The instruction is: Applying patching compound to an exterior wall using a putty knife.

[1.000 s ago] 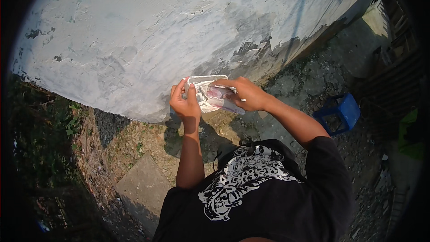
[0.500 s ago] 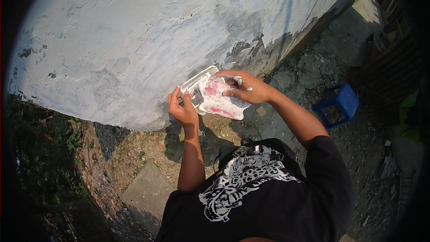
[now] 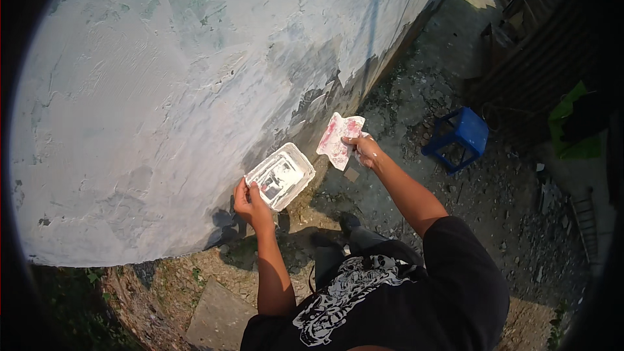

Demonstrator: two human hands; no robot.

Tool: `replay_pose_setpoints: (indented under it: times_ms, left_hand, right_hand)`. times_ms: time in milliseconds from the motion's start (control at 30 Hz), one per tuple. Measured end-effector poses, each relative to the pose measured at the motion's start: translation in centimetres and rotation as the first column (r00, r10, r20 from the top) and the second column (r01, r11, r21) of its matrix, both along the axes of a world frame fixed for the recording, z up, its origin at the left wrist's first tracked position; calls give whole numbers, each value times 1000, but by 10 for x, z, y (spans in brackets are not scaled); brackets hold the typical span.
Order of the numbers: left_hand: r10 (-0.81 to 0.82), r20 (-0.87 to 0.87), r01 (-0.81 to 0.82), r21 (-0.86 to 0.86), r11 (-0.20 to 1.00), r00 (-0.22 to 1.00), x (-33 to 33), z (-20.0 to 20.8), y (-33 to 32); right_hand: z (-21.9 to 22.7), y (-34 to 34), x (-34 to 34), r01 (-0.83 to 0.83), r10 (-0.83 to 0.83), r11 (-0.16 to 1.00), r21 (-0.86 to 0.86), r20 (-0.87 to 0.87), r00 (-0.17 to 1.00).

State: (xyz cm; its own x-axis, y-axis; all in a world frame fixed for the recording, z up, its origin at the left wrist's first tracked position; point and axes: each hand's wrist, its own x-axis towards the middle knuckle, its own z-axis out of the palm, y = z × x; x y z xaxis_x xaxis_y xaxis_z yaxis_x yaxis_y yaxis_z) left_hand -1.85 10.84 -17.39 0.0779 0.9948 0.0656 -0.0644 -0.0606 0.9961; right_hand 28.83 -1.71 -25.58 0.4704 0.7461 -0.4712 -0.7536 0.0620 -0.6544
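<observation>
My left hand [image 3: 253, 208] grips the near-left corner of a shallow rectangular plastic container [image 3: 298, 188], its thumb over the rim. White putty streaks the container's floor and walls, with dark see-through patches between the smears. To the right and apart from the container, my right hand [image 3: 366, 149] pinches a thin, wavy-edged scraper sheet [image 3: 335, 140]. White putty with pinkish-red patches covers that sheet. Some putty also sticks to the right hand's fingers. Just beyond both hands stands a wall [image 3: 162, 123] coated in rough whitish putty, with grey and greenish patches.
A blue plastic stool [image 3: 465, 131] stands on the ground at the right. A flat concrete slab [image 3: 221, 315] lies at the lower left, near plants and rubble. Corrugated panels [image 3: 520, 58] and a green item [image 3: 572, 117] are at the far right.
My right hand has drawn the scraper sheet away from the container, to the right. The container has tipped so its inside shows. The whole view has shifted, bringing my feet into sight.
</observation>
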Motion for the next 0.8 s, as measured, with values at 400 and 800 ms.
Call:
replay_pose_setpoints:
  times_ms: [400, 800]
  left_hand:
    - [-44, -263, 32, -48, 998, 964, 31, -49, -32]
    - [151, -234, -198, -190, 962, 960, 54, -39, -34]
  right_hand:
    - [-111, 140, 120, 677, -570, 675, -292, 377, 730]
    - [-75, 118, 20, 416, -343, 908, 55, 668, 661]
